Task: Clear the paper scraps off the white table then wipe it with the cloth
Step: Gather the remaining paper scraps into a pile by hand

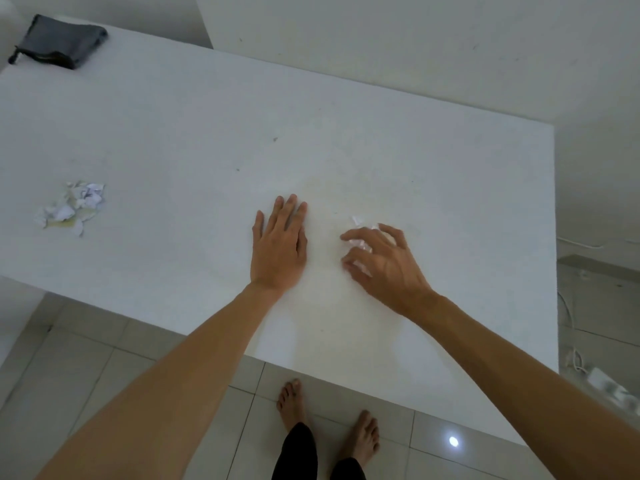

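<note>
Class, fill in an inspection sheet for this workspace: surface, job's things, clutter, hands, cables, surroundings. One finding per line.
Surface: white table, faint yellowish stain near the hands, a few dark specks.
Job's things: paper scraps piled at left; crumpled paper under the right hand; grey cloth at the far left corner.
Clutter: nothing seen.
Hands: left hand flat on the table; right hand curled round the crumpled paper.
Cables: white cable and power strip on the floor, right.
Surroundings: tiled floor, white walls, bare feet.

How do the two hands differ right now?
The left hand lies flat on the white table with fingers straight, holding nothing; the right hand is curled, gathering crumpled paper scraps. The left is palm down; the right is arched, fingers spread. Both are bare.
</note>
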### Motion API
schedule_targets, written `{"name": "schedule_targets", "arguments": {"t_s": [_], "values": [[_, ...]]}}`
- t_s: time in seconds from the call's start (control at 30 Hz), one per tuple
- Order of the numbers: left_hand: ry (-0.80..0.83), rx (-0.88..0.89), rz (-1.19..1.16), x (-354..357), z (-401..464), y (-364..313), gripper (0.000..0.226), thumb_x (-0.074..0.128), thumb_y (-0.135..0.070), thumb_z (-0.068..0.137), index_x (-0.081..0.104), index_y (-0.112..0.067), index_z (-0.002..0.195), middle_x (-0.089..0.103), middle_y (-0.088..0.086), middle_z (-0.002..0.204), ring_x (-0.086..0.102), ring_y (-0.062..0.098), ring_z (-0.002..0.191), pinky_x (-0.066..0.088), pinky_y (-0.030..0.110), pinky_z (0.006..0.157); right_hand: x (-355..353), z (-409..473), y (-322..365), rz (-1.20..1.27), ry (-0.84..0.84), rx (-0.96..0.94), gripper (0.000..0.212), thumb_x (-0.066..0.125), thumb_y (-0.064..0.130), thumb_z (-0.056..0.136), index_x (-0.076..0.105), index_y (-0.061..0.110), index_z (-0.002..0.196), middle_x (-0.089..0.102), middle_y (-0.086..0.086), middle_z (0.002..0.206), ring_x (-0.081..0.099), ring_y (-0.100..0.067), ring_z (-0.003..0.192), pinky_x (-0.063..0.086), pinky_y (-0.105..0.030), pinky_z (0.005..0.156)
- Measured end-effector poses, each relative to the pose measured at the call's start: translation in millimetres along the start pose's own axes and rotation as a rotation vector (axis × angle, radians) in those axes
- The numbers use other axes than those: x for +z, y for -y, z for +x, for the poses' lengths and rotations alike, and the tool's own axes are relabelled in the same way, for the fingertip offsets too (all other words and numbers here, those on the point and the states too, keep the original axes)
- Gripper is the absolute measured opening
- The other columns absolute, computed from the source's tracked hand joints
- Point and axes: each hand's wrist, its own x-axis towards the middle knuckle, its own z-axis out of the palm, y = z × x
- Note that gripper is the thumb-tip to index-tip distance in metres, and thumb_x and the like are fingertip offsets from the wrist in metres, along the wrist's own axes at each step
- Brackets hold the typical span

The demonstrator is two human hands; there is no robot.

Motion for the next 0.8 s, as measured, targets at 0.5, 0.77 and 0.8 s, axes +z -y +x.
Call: {"name": "schedule_targets", "arguments": {"t_s": [0.5, 0.77, 0.8], "values": [[0.015, -0.101, -0.002, 12, 0, -41, 0.052, 0.027, -0.032, 0.103, 0.037, -0.018, 0.152, 0.028, 0.001, 0.163, 0.016, 0.02, 0.154, 0.01, 0.06, 0.121, -33, 8, -28, 0.227, 0.076, 0.268, 0.052, 0.045, -0.009, 0.083, 0.072, 0.012, 0.123, 0.065, 0.0, 0.13, 0.062, -0.02, 0.119, 0.052, -0.032, 0.097], [0.043, -0.107, 0.009, 10, 1, -42, 0.053, 0.025, -0.034, 0.104, 0.033, -0.019, 0.154, 0.024, 0.0, 0.165, 0.012, 0.02, 0.154, 0.009, 0.06, 0.121, -27, -3, -15, 0.231, 0.15, 0.556, 0.044, 0.043, -0.008, 0.093, 0.061, 0.003, 0.132, 0.055, -0.014, 0.125, 0.063, -0.029, 0.108, 0.051, -0.032, 0.093], [0.044, -0.106, 0.008, 10, 1, -42, 0.053, 0.025, -0.033, 0.104, 0.033, -0.019, 0.154, 0.024, 0.0, 0.165, 0.012, 0.02, 0.154, 0.009, 0.06, 0.121, -28, -2, -8, 0.287, 0.147, 0.512, 0.047, 0.042, -0.011, 0.092, 0.062, 0.003, 0.132, 0.059, -0.014, 0.123, 0.064, -0.027, 0.107, 0.051, -0.028, 0.093]]}}
